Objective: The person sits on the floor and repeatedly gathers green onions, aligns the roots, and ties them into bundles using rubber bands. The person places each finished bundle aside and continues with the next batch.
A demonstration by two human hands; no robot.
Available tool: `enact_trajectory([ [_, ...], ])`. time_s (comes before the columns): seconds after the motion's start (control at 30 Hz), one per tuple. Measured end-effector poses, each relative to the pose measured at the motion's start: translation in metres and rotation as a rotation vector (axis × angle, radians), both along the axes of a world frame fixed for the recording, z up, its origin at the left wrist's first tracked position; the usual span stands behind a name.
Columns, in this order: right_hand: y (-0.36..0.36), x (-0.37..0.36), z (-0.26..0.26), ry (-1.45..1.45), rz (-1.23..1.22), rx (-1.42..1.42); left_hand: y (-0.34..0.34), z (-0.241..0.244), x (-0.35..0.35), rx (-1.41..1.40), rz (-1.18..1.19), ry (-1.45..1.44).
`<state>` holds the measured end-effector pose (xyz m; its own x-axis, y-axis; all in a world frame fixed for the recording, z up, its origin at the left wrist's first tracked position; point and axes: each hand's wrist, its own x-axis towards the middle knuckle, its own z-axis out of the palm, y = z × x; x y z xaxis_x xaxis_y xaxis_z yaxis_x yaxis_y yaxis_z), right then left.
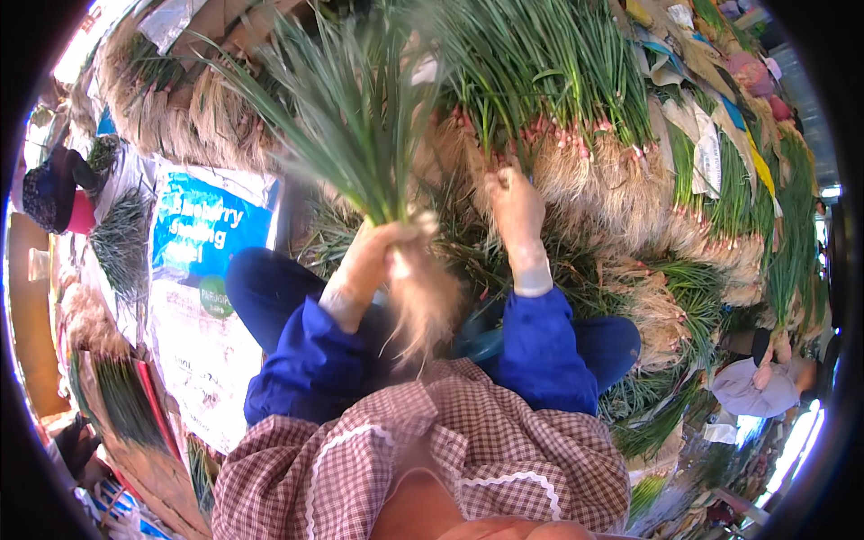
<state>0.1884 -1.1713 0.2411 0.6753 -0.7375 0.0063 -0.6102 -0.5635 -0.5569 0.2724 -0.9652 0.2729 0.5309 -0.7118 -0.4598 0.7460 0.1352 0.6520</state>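
Observation:
My left hand point(381, 253), in a pale glove, is closed around the base of a bunch of green onion-like seedlings point(364, 155). Long green leaves fan out above the fist, and pale stringy roots point(422, 290) hang below it, somewhat blurred. To the right, my right hand point(516, 199), also gloved, has its fingers curled at the root end of plants in a large row of seedlings point(574, 128) with pinkish bulbs. Whether it grips one of them is not clear. Loose leaves point(466, 263) lie beneath and between the hands.
A blue and white printed plastic sack point(196, 270) lies at the left. More rooted bunches point(223, 115) are at the upper left, others point(658, 310) beside my right knee. Further rows point(729, 175) stretch along the right. Another person point(756, 385) is at the far right, one more point(61, 192) at the far left.

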Motion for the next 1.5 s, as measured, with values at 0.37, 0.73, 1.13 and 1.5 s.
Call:
enact_trajectory([
  [0.37, 0.042, -0.041, -0.058, -0.430, -0.001, 1.169, -0.034, -0.083, -0.045, 0.034, -0.198, 0.150],
  [0.73, -0.023, 0.062, -0.055, -0.510, -0.143, 0.482, 0.074, 0.025, -0.003, -0.089, -0.040, 0.068],
  [1.13, 0.005, 0.023, 0.040, -0.702, -0.052, 0.741, -0.005, 0.074, 0.088, 0.043, -0.141, -0.362],
  [1.5, 0.007, -0.055, -0.067, -0.097, 0.051, 0.505, -0.080, -0.117, -0.046, 0.134, -0.277, -0.306],
])
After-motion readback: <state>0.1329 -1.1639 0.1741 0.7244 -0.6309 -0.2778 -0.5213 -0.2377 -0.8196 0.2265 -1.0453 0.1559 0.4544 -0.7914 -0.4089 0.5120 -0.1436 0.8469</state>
